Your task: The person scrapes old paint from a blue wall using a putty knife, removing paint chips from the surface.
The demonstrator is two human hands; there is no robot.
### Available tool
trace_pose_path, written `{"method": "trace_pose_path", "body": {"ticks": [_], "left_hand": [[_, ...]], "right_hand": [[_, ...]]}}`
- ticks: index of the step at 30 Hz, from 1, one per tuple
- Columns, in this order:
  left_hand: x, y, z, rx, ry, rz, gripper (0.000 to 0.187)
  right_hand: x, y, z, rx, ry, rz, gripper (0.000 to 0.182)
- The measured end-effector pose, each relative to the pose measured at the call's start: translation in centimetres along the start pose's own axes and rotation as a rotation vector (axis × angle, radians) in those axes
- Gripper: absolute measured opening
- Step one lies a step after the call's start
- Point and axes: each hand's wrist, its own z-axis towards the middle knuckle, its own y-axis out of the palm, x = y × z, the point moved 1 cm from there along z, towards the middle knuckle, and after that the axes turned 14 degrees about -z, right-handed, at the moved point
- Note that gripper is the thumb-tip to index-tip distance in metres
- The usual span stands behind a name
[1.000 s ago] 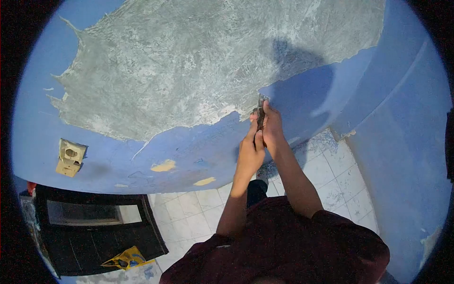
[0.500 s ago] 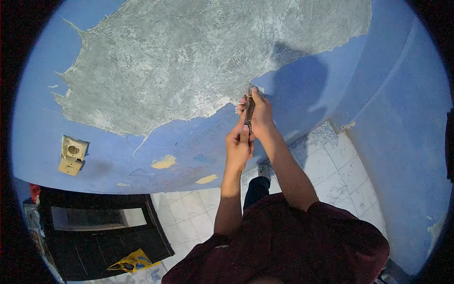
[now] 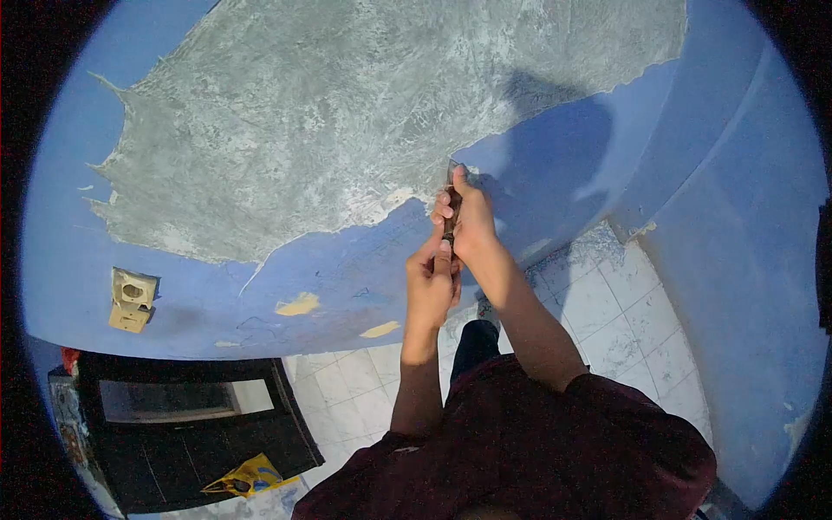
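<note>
Both my hands are closed around a scraper (image 3: pixel 451 201) with a dark brown handle and a narrow metal blade. My right hand (image 3: pixel 474 221) wraps the upper handle, its thumb lying up along the blade. Lower down, my left hand (image 3: pixel 431 290) pinches the handle's end. The blade points up at the ragged edge where blue paint (image 3: pixel 364 251) meets a large bare grey patch (image 3: pixel 303 121) on the wall. Pale, lifted paint shows along that edge beside my fingers.
A yellowed wall socket (image 3: pixel 133 299) hangs from the wall at left. Below it stands a dark cabinet (image 3: pixel 173 451) with a yellow plastic bag (image 3: pixel 251 475). White floor tiles (image 3: pixel 607 295) lie under me, and another blue wall (image 3: pixel 737 303) rises at right.
My hands and the scraper have shifted slightly down and left in view, still at the paint edge. The camera view has moved a little; both hands keep their grip.
</note>
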Motion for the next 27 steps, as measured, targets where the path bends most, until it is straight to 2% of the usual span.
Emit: {"method": "trace_pose_path", "body": {"ticks": [2,5,6,8,9,10,12,14,16,19,22,26,27], "left_hand": [[-1.6,-0.3,0.6,0.021,0.035,-0.118,0.036],[-1.4,-0.1,0.6,0.012,0.038,-0.108,0.037],[-0.9,0.0,0.4,0.018,0.013,-0.081,0.039],[-0.3,-0.6,0.6,-0.008,0.027,0.005,0.040],[-0.2,-0.9,0.8,0.005,0.023,0.006,0.040],[-0.2,-0.9,0.9,0.016,0.022,0.006,0.041],[-0.6,-0.8,1.0,0.004,0.034,-0.028,0.040],[-0.6,-0.8,1.5,-0.006,0.042,-0.061,0.040],[0.9,-1.0,0.9,-0.005,0.041,0.098,0.039],[2.0,-1.9,1.1,-0.043,0.092,0.246,0.038],[2.2,-2.5,1.6,-0.086,0.112,0.311,0.038],[3.4,-2.5,0.9,-0.083,-0.012,0.216,0.037],[3.5,-2.7,0.9,-0.076,-0.043,0.169,0.037]], "right_hand": [[-0.3,0.5,-0.4,0.105,-0.050,-0.159,0.036],[-0.7,0.6,-0.4,0.107,-0.062,-0.207,0.036],[-0.7,0.6,-0.2,0.110,-0.064,-0.208,0.036],[0.2,0.8,0.1,0.108,-0.018,0.031,0.037],[0.5,0.8,0.3,0.088,-0.040,0.048,0.037],[0.7,0.6,0.2,0.089,-0.040,0.050,0.037],[0.2,0.9,0.1,0.079,-0.096,-0.139,0.036],[-0.4,1.5,-0.1,0.117,-0.074,-0.086,0.036],[0.3,1.5,-0.3,0.165,-0.016,-0.037,0.037],[1.0,1.3,0.4,0.094,-0.027,0.129,0.038],[1.4,1.0,0.5,0.019,-0.082,0.129,0.038],[1.9,0.8,0.3,0.027,-0.110,0.066,0.041],[1.8,0.9,0.0,0.043,-0.115,-0.038,0.042]]}}
